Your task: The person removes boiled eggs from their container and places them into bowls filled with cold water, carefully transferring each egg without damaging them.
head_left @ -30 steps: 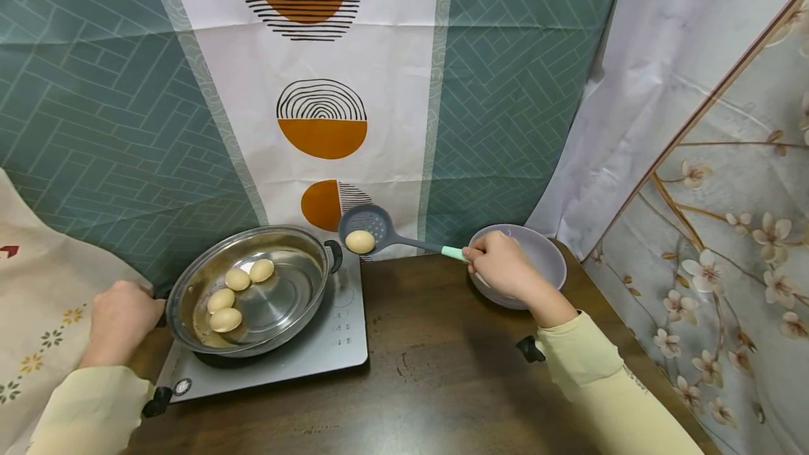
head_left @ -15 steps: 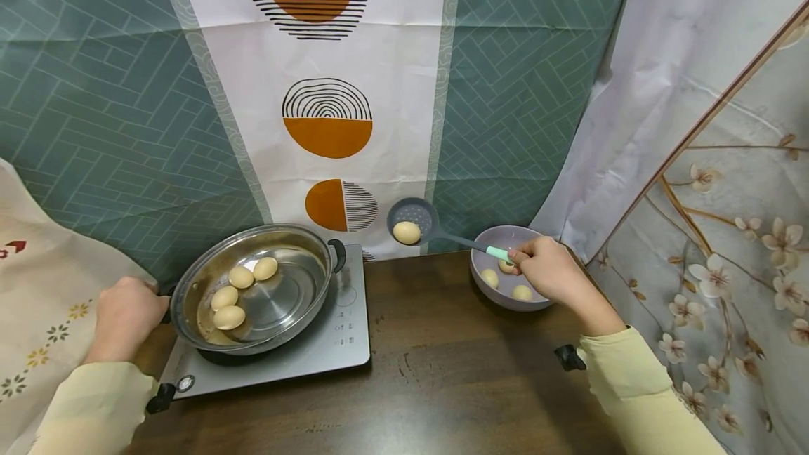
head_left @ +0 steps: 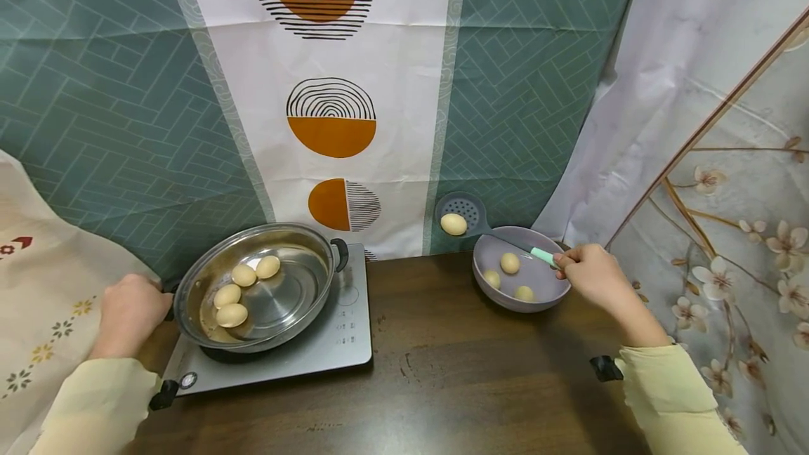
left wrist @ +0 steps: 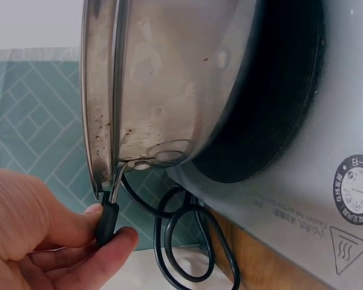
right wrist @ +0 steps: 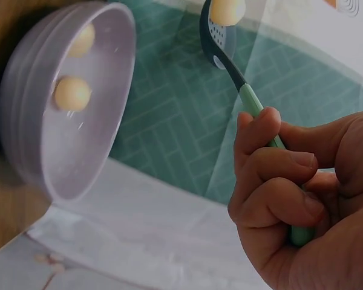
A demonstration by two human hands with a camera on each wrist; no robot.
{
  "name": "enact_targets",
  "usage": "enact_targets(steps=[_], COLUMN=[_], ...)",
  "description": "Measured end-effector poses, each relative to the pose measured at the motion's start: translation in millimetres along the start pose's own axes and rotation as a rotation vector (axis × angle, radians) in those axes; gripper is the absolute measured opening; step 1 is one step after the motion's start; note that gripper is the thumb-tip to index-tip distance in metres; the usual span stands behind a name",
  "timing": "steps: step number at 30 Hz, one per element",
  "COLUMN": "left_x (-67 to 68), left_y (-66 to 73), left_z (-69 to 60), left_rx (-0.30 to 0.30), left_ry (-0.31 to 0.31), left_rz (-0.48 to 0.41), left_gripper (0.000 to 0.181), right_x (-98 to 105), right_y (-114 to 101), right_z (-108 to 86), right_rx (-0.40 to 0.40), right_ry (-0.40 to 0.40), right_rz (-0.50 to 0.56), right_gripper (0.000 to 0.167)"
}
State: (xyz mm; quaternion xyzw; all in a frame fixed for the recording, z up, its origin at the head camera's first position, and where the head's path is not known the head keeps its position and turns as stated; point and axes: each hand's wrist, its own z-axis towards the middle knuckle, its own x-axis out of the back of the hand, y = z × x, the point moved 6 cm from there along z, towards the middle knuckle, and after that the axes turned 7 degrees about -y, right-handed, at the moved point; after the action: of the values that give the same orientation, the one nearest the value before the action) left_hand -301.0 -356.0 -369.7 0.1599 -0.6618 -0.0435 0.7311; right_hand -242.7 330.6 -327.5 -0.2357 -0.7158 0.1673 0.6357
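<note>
My right hand (head_left: pixel 594 274) grips the mint-green handle of a grey slotted spoon (head_left: pixel 463 208), fingers curled round it in the right wrist view. One egg (head_left: pixel 454 224) lies in the spoon's perforated bowl, held up left of and behind the lilac bowl (head_left: pixel 559 293). Three eggs (head_left: pixel 509 263) sit inside that bowl. On the left, my left hand (head_left: pixel 131 313) holds the steel pan (head_left: pixel 287 304) by its side handle; the left wrist view has thumb and fingers pinching the black handle grip (left wrist: pixel 107 223). Several eggs (head_left: pixel 232 315) lie in the pan's left half.
Under the pan is a flat silver induction cooker (head_left: pixel 316 364) on a brown wooden table (head_left: pixel 442 385). A black cord (left wrist: pixel 160 241) coils beside it. Patterned cloth (head_left: pixel 531 90) hangs right behind the table, and a flowered sheet (head_left: pixel 746 265) borders the right side.
My right hand has carried the slotted spoon and its egg rightward, from beside the pan toward the lilac bowl. The eggs in that bowl have come into sight. My left hand stays on the handle.
</note>
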Motion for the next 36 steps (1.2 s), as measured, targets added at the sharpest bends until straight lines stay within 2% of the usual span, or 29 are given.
enact_targets(steps=[5, 10, 20, 24, 29, 36], left_x=[-1.5, -1.6, -2.0, -2.8, -3.5, -5.0], left_y=[-0.9, -0.7, -0.7, 0.0, -1.2, -1.7], left_z=[1.0, 0.7, -0.1, -0.1, 0.5, 0.6], left_rx=[0.002, 0.015, 0.035, 0.026, 0.043, 0.054], left_ry=[0.000, -0.006, -0.022, -0.018, -0.021, -0.029], left_rz=[0.002, -0.003, -0.014, -0.017, -0.014, -0.027], left_gripper=[0.033, 0.034, 0.034, 0.034, 0.034, 0.034], right_x=[5, 6, 5, 5, 10, 12], right_y=[22, 43, 83, 89, 97, 97], right_z=[-4.9, -11.9, -29.2, -35.0, -39.7, -40.6], right_rx=[-0.017, -0.056, -0.176, -0.196, -0.216, -0.206], right_ry=[0.050, 0.037, 0.010, 0.018, 0.035, 0.070], right_rz=[-0.001, 0.041, -0.009, -0.041, -0.115, -0.192], right_gripper=[0.044, 0.048, 0.053, 0.051, 0.051, 0.043])
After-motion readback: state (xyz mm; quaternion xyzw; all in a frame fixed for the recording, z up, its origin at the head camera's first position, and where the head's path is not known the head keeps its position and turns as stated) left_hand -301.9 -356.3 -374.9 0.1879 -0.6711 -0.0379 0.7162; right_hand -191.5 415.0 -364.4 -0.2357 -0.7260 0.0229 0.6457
